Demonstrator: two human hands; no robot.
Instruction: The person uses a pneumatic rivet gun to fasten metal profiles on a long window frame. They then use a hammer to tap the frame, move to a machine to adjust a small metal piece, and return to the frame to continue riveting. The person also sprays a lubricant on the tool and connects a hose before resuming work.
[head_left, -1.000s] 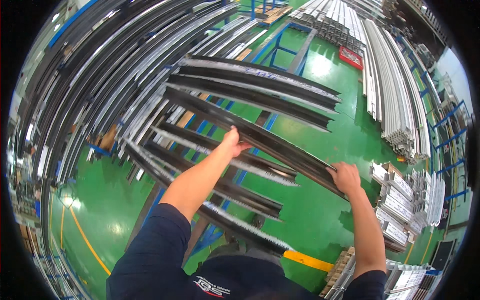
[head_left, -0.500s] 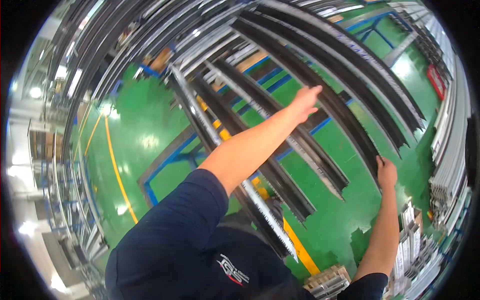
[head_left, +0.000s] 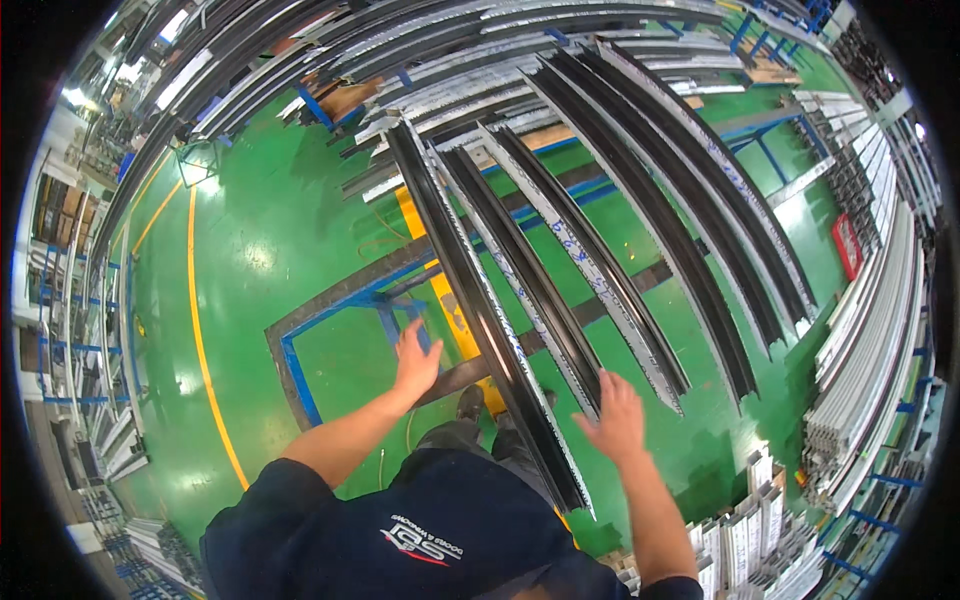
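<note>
Several long dark metal profiles with silver side faces lie spaced apart across a blue-framed stand (head_left: 300,385). My left hand (head_left: 418,360) is held out with its fingers apart, left of the leftmost profile (head_left: 470,290), and holds nothing. My right hand (head_left: 617,420), thumb spread from the fingers, is beside the near end of the second profile (head_left: 535,285); whether it touches the metal I cannot tell. Farther right, the third profile (head_left: 600,270) bears blue handwritten marks on its silver side. Beyond it, the fourth profile (head_left: 660,220) lies untouched.
Stacks of long profiles (head_left: 470,95) lie along the far side. Pale profiles (head_left: 870,350) are piled on the right, near a red object (head_left: 847,247). Upright pale pieces (head_left: 745,520) stand at the lower right. A yellow line (head_left: 200,310) runs along the green floor (head_left: 255,230).
My right hand has let go of the fourth profile's near end and moved left. My left hand has drawn back from above the profiles to their left side. The view has shifted.
</note>
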